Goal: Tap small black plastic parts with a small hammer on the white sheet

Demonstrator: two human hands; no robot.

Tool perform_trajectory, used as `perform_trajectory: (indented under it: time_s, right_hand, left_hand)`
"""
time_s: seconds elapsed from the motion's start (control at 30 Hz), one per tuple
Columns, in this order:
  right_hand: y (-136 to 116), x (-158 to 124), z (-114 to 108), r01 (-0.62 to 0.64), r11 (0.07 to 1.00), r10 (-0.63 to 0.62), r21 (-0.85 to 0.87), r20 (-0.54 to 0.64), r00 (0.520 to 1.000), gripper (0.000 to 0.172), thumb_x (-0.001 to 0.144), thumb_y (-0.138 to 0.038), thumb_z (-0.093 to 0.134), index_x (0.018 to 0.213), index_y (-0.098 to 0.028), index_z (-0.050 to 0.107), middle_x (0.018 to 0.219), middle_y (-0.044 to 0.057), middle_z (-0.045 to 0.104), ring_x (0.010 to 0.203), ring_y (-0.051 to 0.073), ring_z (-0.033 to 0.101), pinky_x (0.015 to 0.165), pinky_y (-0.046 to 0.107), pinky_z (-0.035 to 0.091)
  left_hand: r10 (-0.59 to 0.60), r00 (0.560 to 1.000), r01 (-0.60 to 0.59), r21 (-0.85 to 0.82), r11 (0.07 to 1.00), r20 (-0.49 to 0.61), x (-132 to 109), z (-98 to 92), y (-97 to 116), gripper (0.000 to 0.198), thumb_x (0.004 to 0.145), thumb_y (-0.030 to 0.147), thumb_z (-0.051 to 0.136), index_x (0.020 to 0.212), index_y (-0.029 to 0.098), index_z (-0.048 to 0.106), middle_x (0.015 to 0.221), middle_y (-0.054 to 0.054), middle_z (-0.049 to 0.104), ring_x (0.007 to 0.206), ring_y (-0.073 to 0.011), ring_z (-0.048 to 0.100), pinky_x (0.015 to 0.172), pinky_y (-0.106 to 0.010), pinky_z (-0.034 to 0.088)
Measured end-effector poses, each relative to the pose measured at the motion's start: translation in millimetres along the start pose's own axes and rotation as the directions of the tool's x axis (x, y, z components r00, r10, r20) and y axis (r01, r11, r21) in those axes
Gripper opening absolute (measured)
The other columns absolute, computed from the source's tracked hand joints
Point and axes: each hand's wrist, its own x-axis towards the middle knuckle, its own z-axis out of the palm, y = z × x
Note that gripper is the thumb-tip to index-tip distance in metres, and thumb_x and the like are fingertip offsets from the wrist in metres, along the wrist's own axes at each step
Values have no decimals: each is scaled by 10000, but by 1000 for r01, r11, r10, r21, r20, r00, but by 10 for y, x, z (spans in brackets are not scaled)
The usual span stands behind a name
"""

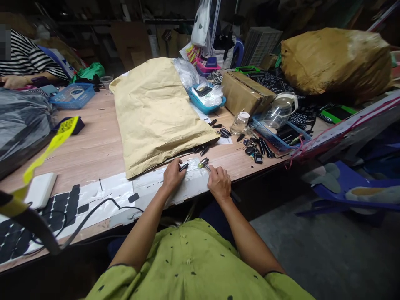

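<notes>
My left hand [173, 176] is closed on a small black part [184, 167] near the table's front edge. What the part is I cannot make out. My right hand [219, 183] grips a small hammer [203, 163] with a shiny head and a yellowish face. The hammer head is a little right of the black part and apart from it. Beneath both hands lies a white sheet [150, 185] along the edge. Just beyond them is a large tan paper bag [159, 112], with several black pieces [204, 150] by its lower right corner.
Right of the bag are a cardboard box [240, 92], a jar [240, 123], keys [251, 151] and blue baskets [281, 137]. Leftward are black adhesive patches [64, 208], a white box [41, 189] and a cable [93, 207]. Another person's striped sleeve [31, 58] shows far left.
</notes>
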Motion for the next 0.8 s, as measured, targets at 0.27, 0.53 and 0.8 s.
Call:
perform_trajectory:
  time_s: [0.27,0.53,0.8]
  right_hand:
    - [90,22,8,-4,999,4,32,-18,1000,350,923,-160,509,1214,-216,696,916,90,589,864,240,489,723,324,347]
    - [78,-30,-91,5,931,14,366,-50,999,368,965,-195,430,1191,-212,720,986,94,695,936,225,633,820,317,503]
    - [-243,-350,-285,68,756,-123,651,39,992,344,981,-233,453,1168,-210,741,1011,89,749,970,204,702,881,324,573]
  left_hand:
    - [116,993,-118,-64,991,-37,-527,-24,-362,128,794,247,716,922,236,724,866,-30,687,898,-236,611,825,-373,492]
    - [159,987,-160,-49,986,-31,-527,26,-355,200,801,270,706,982,236,783,841,-39,655,886,-238,583,837,-384,486]
    - [162,986,-165,-88,982,-31,-529,49,-371,208,830,277,701,1010,255,801,851,-38,657,888,-232,574,836,-385,480]
